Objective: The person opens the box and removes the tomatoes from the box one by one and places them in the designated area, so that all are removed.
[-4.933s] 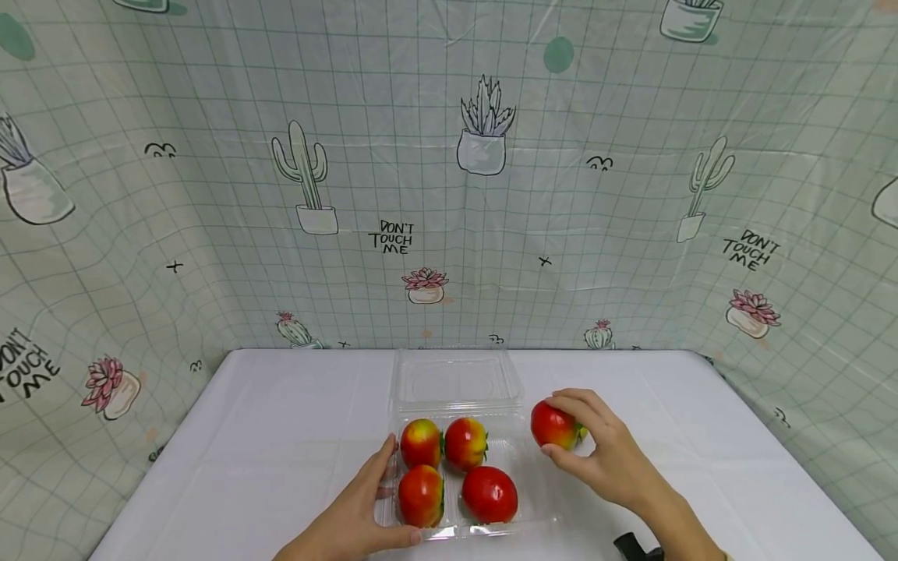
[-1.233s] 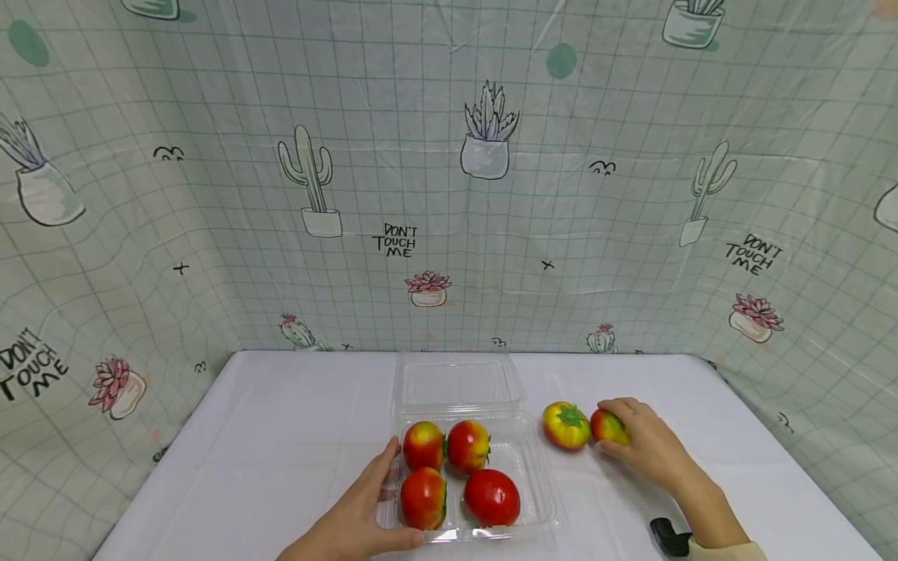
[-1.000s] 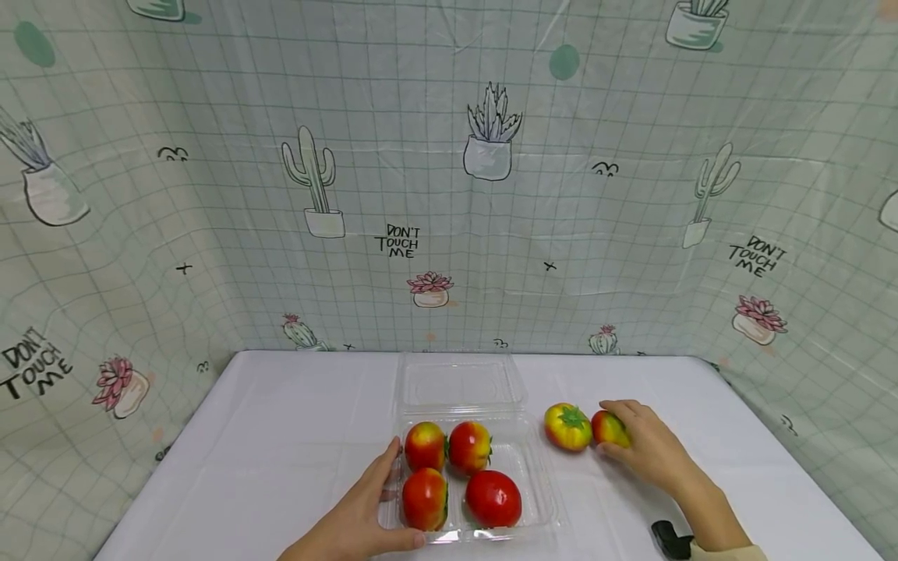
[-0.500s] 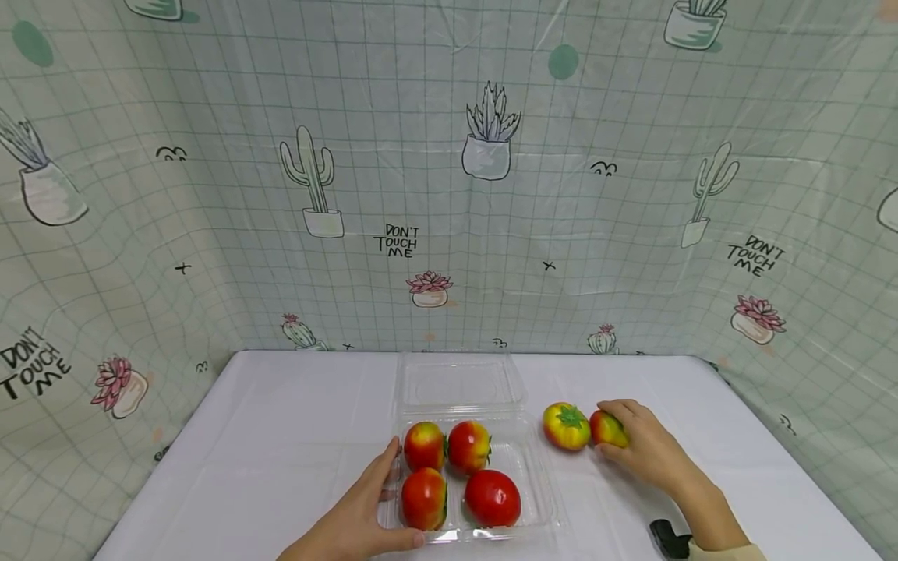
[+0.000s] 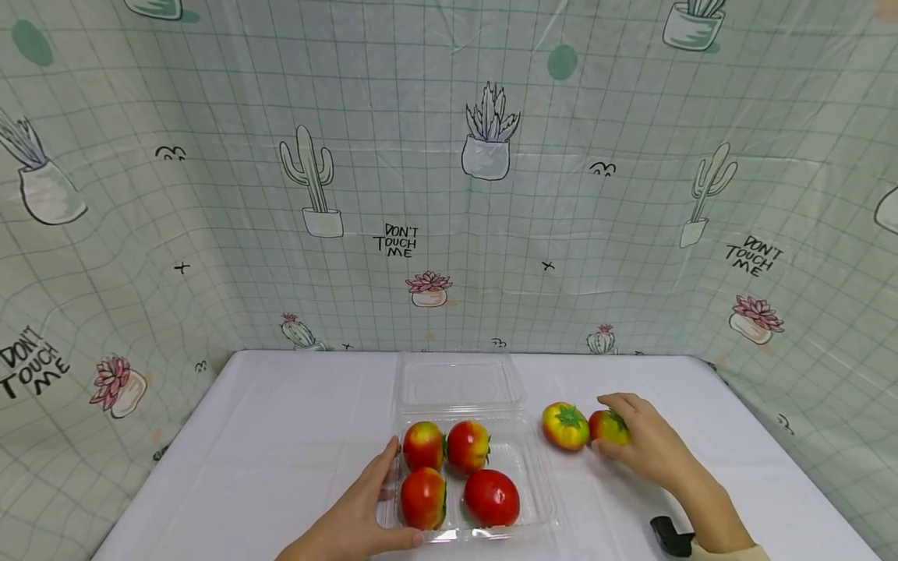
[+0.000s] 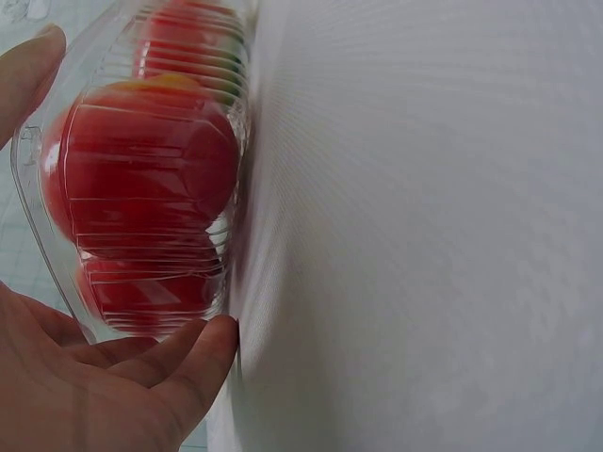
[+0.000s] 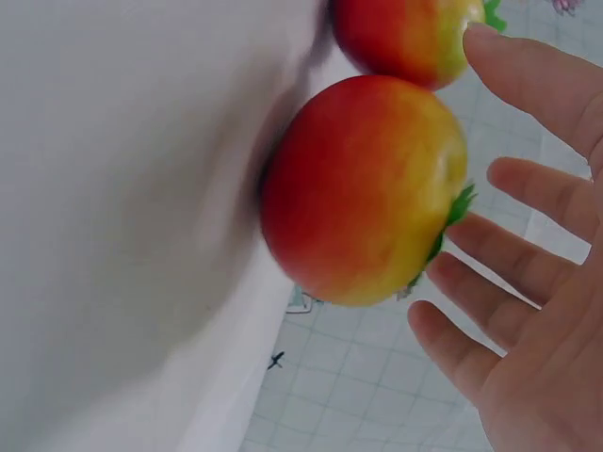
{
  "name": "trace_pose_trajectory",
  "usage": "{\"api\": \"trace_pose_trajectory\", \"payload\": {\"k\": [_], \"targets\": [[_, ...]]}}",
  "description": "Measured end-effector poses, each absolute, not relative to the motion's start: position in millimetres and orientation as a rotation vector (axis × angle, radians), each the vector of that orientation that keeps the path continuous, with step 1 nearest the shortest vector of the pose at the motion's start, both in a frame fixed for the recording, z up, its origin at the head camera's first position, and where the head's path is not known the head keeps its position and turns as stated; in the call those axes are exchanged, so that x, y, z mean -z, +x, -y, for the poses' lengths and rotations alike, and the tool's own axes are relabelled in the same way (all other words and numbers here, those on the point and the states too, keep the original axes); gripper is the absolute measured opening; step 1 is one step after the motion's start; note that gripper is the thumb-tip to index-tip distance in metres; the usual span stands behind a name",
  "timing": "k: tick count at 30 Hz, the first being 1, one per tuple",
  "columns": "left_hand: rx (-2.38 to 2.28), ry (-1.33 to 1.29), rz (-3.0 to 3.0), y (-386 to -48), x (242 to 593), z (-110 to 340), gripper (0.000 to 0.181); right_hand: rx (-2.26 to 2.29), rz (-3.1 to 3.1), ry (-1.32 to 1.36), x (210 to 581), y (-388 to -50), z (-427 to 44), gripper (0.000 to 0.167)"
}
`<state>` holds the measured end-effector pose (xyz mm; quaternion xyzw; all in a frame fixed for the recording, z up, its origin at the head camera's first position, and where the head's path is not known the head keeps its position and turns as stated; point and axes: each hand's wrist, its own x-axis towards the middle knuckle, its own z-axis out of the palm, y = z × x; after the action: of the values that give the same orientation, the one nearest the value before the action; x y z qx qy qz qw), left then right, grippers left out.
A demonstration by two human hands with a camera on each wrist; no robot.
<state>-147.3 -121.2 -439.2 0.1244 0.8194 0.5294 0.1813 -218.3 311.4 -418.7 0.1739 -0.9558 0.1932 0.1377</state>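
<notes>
My left hand (image 5: 354,514) holds the near left corner of the clear container (image 5: 529,483), thumb along the near edge, fingers against the side. Just right of those fingers, four tomatoes (image 5: 492,499) sit inside it. Farther right, a loose tomato (image 5: 564,427) lies left of my right thumb. Just beside it, the second loose tomato (image 7: 363,193) lies beneath my right hand (image 5: 648,444), whose fingers are spread near its leafy top; whether they touch, I can't tell.

"DON'T TOUCH ME" reads the black lettering (image 5: 396,241), three times, on the checked backdrop cloth (image 5: 435,171).
</notes>
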Motion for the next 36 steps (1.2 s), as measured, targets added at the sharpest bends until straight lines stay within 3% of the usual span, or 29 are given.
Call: {"api": "trace_pose_trajectory", "payload": {"k": [36], "targets": [[-1.521, 0.341, -2.291, -148, 442, 122, 0.116, -0.437, 2.614, 0.719, 406, -193, -250, 0.052]]}}
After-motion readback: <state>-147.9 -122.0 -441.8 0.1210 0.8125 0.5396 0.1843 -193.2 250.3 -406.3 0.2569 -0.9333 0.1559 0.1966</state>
